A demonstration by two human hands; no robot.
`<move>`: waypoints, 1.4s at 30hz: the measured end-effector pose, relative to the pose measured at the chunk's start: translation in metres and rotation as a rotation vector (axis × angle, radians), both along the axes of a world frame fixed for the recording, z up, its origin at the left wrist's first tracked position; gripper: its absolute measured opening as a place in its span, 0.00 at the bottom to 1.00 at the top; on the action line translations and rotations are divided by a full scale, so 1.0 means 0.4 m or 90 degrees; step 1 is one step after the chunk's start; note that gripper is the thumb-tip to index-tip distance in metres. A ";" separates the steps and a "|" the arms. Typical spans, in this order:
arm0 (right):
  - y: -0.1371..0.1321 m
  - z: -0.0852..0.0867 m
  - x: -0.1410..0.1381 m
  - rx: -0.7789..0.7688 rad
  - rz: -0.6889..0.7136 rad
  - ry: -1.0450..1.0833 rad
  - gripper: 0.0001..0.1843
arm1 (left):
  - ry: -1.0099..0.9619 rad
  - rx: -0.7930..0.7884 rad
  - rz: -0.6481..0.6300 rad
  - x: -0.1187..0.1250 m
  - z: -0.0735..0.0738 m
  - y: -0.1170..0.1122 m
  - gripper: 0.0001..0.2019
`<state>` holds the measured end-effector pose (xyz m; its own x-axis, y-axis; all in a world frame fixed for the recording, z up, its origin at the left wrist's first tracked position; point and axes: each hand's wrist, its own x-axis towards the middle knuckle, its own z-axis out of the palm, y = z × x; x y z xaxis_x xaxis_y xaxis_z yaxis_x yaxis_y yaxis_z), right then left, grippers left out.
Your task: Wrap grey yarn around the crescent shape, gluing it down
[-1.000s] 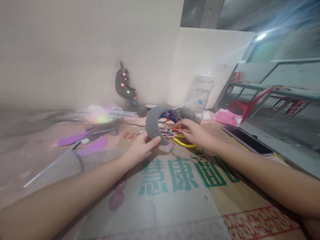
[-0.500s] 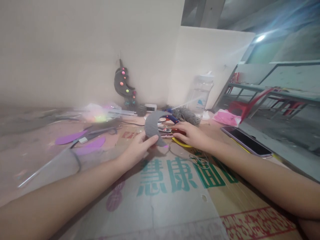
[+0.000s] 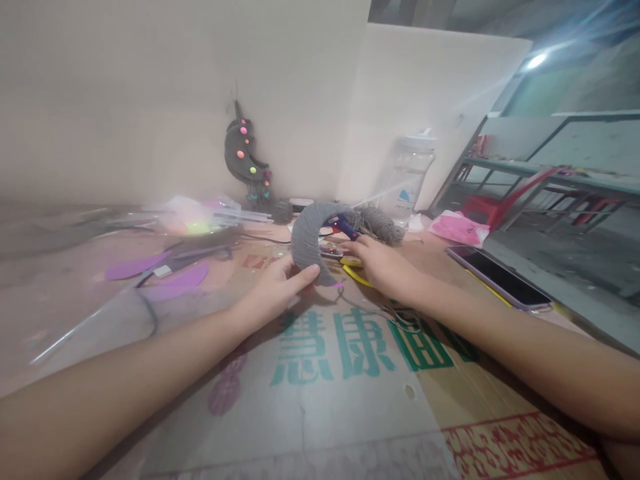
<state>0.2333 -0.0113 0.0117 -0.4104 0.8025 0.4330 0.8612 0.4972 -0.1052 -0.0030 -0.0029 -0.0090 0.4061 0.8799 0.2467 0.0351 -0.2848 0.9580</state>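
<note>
My left hand [image 3: 280,287] is closed on a grey yarn-wrapped crescent [image 3: 306,243], with thumb in front and fingers behind. The crescent stands tilted above the cardboard, and a bit of purple shows at its lower tip. A loose grey strand trails rightward from that tip. My right hand [image 3: 385,267] is among the tools just right of the crescent, its fingers bent and partly hidden; what they grip cannot be made out. Beside them lie a yellow looped handle [image 3: 356,275] and a blue glue gun [image 3: 344,227]. Behind these is a ball of grey yarn [image 3: 377,225].
A decorated grey crescent [image 3: 240,153] hangs against the wall. Purple cut pieces [image 3: 135,265] and plastic-wrapped supplies [image 3: 197,217] lie at left. At right are a water bottle [image 3: 407,177], a pink packet [image 3: 460,229] and a phone [image 3: 500,277]. Printed cardboard [image 3: 350,413] covers the front.
The crescent has turned slightly, so its yarn wrapping shows more clearly. My right hand has drawn its fingers in, and the dark red item that was under them is now hidden.
</note>
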 end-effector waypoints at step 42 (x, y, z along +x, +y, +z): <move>-0.070 -0.014 -0.010 0.036 0.107 0.122 0.16 | -0.033 -0.064 0.009 -0.001 -0.002 0.009 0.18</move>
<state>0.2294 -0.0394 0.0060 -0.4424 0.7026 0.5573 0.7334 0.6411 -0.2261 -0.0033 0.0005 -0.0096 0.3829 0.9067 0.1767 -0.0114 -0.1866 0.9824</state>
